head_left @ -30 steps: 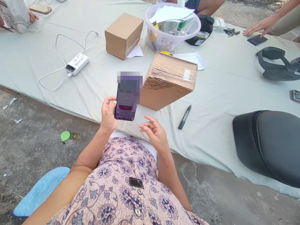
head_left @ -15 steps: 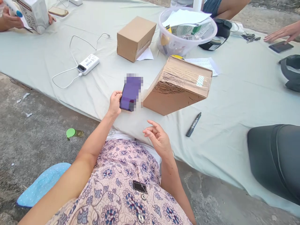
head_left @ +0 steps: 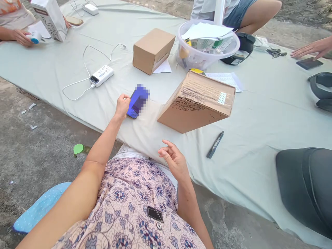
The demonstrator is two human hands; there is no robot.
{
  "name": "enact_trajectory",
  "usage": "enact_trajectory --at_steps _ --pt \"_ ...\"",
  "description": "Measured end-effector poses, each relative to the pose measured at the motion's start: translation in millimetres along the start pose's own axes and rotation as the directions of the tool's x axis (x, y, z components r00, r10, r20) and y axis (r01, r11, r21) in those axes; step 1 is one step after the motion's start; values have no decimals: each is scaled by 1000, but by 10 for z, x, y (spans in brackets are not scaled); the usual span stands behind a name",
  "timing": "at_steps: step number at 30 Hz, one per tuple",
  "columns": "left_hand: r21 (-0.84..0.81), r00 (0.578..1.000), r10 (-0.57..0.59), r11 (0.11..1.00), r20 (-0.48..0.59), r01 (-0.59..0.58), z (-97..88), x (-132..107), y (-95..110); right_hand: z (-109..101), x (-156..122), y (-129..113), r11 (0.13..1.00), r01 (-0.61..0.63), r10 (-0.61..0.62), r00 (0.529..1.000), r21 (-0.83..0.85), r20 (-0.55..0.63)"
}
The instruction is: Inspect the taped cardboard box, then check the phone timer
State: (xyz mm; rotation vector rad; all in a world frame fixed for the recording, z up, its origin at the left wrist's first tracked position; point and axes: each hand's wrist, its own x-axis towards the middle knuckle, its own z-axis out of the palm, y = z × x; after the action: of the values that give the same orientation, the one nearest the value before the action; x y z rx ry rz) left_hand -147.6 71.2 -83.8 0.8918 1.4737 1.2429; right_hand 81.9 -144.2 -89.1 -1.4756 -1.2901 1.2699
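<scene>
My left hand (head_left: 122,107) grips a smartphone (head_left: 136,101) by its left edge, just above the cloth. The phone's screen shows blue and is partly pixelated. My right hand (head_left: 174,159) hovers at the table's near edge, fingers loosely curled and apart, holding nothing. Beyond it stands a scuffed cardboard box (head_left: 197,103) with a patterned strip of tape on its top. A black marker (head_left: 215,144) lies on the cloth to the right of that hand. Left of the phone rests a white power bank (head_left: 102,75) with a white cable attached.
A smaller cardboard box (head_left: 154,51) and a clear plastic tub (head_left: 207,45) of tools and papers stand farther back. A large dark object (head_left: 306,183) sits at right. Other people's hands are at the far left, near a white box (head_left: 50,20), and far right, on a phone (head_left: 309,63).
My left hand has moved the phone left and tilted it. My right hand hardly moves. At the far left, another person's hand has lowered a white device toward the table.
</scene>
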Motion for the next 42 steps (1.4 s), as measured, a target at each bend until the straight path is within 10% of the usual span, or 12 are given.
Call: enact_trajectory --at_steps 9,16,42 --pt "457 996 91 886 -16 -74 -252 -2 50 -13 17 85 1000 -23 23 1000 -4 -5" --pt "839 885 451 433 116 -330 -108 -199 -87 -27 3 240 999 -29 29 1000 19 -9" --pt "819 874 435 407 215 -404 2 -161 -107 -65 -46 279 996 -80 80 997 25 -22"
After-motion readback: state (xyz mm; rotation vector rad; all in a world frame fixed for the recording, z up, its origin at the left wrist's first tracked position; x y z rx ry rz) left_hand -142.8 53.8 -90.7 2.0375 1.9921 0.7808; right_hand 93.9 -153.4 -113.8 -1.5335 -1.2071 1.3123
